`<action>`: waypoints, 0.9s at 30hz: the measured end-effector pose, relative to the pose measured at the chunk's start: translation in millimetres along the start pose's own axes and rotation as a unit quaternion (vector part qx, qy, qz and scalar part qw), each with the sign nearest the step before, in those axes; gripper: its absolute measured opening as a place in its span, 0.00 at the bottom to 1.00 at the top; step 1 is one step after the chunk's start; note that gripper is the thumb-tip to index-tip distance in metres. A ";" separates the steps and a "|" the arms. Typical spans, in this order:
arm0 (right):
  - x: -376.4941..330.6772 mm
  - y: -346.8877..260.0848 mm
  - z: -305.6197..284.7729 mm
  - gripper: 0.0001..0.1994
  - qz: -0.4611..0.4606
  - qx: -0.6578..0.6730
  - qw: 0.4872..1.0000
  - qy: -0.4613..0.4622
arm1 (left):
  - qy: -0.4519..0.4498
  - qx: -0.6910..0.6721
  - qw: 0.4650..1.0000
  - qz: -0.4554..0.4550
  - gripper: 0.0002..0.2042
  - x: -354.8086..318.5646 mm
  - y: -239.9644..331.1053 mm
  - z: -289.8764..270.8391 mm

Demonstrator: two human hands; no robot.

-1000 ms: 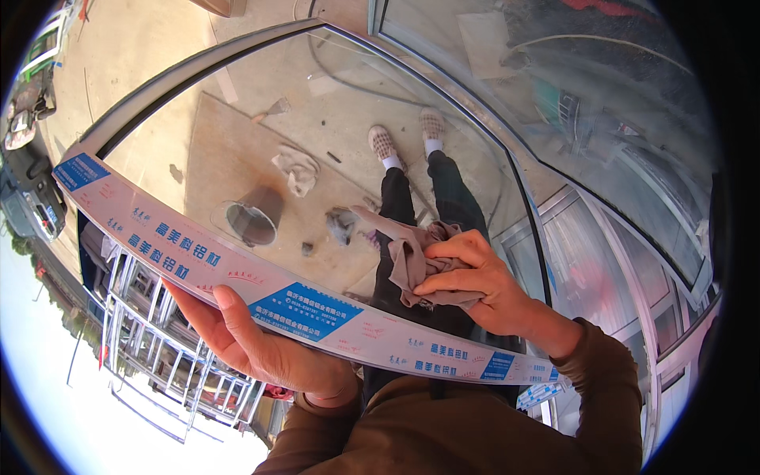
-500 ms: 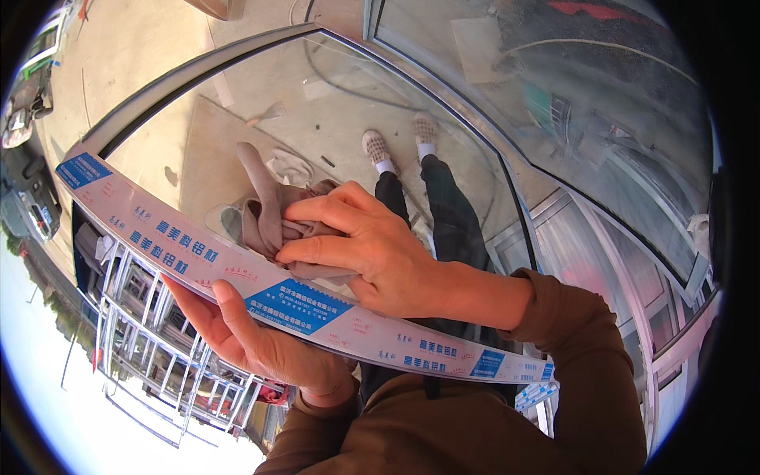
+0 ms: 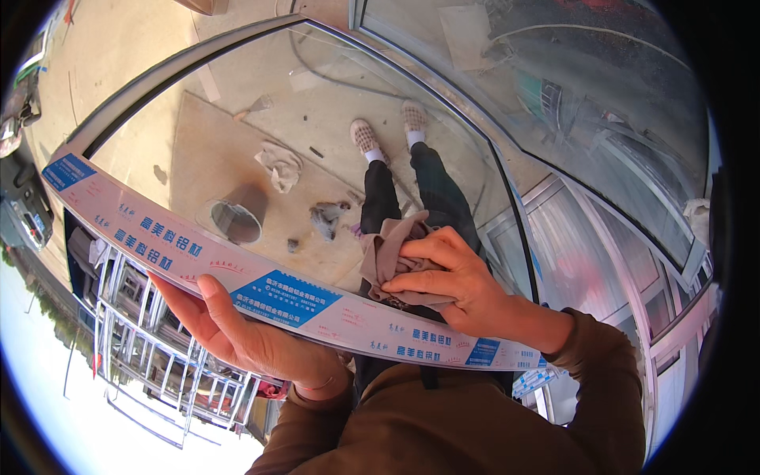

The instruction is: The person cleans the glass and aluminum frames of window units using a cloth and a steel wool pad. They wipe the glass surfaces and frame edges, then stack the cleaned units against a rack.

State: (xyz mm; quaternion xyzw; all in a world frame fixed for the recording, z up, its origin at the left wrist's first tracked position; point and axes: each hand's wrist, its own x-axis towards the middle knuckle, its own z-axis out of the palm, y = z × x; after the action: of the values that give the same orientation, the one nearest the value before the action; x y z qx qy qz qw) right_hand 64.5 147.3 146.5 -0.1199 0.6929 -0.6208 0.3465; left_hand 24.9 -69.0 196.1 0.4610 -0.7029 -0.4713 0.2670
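Observation:
My right hand (image 3: 455, 277) is closed around a crumpled grey-brown cloth (image 3: 400, 253) at the glass, just above the near bar of a framed glass panel. This bar (image 3: 190, 240) is metal under white and blue printed protective film. Against its outer side rests my left hand (image 3: 237, 332), fingers stretched out and thumb apart, the thumb tip touching the film. The large clear glass pane (image 3: 317, 79) sits in a dark gasket, and my legs and shoes show through it.
Through the pane, a grey cylindrical container (image 3: 239, 214), a pale crumpled cloth (image 3: 279, 165) and a brush (image 3: 255, 106) show on the floor. Another glazed frame (image 3: 546, 87) adjoins at the far right. Metal frames (image 3: 158, 340) stand stacked at the left, with parked vehicles (image 3: 24, 198) beyond.
My right hand has carried the cloth rightward along the near bar, uncovering the container behind the glass. My left hand stays at the bar; the panel sits slightly further left in view.

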 end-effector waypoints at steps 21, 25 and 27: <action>-227.6 40.2 -56.7 0.26 0.499 -0.173 0.840 0.126 | -0.154 0.378 0.774 0.484 0.22 29.9 -24.1 -51.0; -126.0 15.3 -23.6 0.28 0.260 -0.097 0.955 0.108 | -0.145 0.389 0.767 0.489 0.23 29.6 -24.4 -51.3; -89.0 -9.4 -5.8 0.36 0.162 -0.026 0.985 0.058 | -0.148 0.397 0.756 0.499 0.23 28.0 -23.3 -50.9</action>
State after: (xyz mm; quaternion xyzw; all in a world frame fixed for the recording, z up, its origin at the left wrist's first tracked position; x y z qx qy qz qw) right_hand 123.4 203.1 184.7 0.0215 0.7378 -0.5444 0.3986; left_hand 63.2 -118.4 194.3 0.0346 -0.9879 -0.0125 0.1504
